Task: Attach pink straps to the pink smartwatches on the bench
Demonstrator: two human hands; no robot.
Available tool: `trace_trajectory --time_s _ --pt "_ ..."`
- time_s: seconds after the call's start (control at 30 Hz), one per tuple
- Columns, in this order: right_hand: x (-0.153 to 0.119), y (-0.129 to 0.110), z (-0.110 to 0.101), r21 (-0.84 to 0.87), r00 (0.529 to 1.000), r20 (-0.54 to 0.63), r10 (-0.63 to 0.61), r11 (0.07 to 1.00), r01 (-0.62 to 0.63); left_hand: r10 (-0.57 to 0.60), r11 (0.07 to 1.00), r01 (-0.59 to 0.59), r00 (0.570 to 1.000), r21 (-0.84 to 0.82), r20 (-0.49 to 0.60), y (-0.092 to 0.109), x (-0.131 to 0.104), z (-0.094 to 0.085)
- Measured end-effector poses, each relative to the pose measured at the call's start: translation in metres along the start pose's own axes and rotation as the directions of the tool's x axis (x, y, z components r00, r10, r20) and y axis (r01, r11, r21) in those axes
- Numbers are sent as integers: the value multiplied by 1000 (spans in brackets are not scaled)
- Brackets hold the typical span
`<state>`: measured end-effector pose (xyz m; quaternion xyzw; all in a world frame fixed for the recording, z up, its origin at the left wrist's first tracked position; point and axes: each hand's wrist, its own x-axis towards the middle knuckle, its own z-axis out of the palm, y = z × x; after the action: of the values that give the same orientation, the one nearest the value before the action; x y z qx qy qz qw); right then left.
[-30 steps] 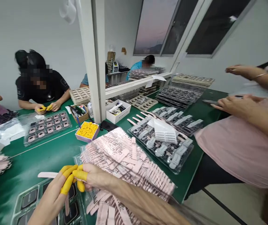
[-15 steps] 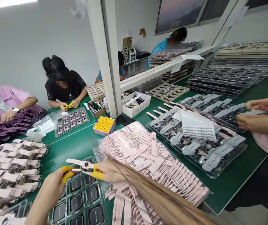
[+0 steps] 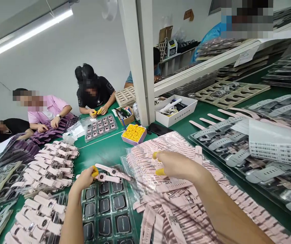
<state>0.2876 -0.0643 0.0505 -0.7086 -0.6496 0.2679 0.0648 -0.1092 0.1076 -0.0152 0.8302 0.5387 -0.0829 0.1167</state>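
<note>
The green counter (image 3: 98, 152) spread beneath everything, and at its far side a person in a black shirt (image 3: 101, 89) sat bent over. On the right, a large heap of pink watch straps (image 3: 145, 149), partly in clear plastic, covered the near part of the counter, with grey-strapped smartwatches (image 3: 259, 173) in a tray beyond it. Stacks of pink-strapped smartwatches (image 3: 46, 166) stood on the left. Between those stacks and the heap lay a clear tray (image 3: 133, 217) with square black watch faces in its compartments. Farther back stood a white box (image 3: 186, 117) of tools and, nearer, a smaller purple-sided box (image 3: 129, 139) filled with yellow finger cots (image 3: 134, 132).

The right hand (image 3: 178, 166) hung over the strap heap, its yellow-tipped fingers (image 3: 160, 171) spread with a gap between them; whether they touched a strap could not be told. The left hand (image 3: 86, 178) was at the tray's far end, finger and thumb pinched on the lower smartwatch (image 3: 109, 178), whose strap reached out to both sides of the grip. The upper smartwatch (image 3: 114, 172) lay just beside it, slanting away to the right; whether the fingers gripped that one too was unclear.
</note>
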Motion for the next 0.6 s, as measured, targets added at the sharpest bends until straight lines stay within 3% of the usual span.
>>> trace_trajectory --time_s 0.17,0.33,0.5,0.6 --pt "-3 -5 5 21 996 32 -85 996 84 -7 993 15 997 114 -74 -3 12 5" --pt "-6 -33 18 -80 952 101 -288 952 297 -37 970 77 984 230 -172 -21 -13 11" --pt "-3 -52 24 -195 904 255 -344 897 397 -84 953 116 989 280 -124 -32 -30 24" --pt "3 -46 37 -15 899 246 -363 926 378 -104 949 137 986 285 -127 -27 -31 30"
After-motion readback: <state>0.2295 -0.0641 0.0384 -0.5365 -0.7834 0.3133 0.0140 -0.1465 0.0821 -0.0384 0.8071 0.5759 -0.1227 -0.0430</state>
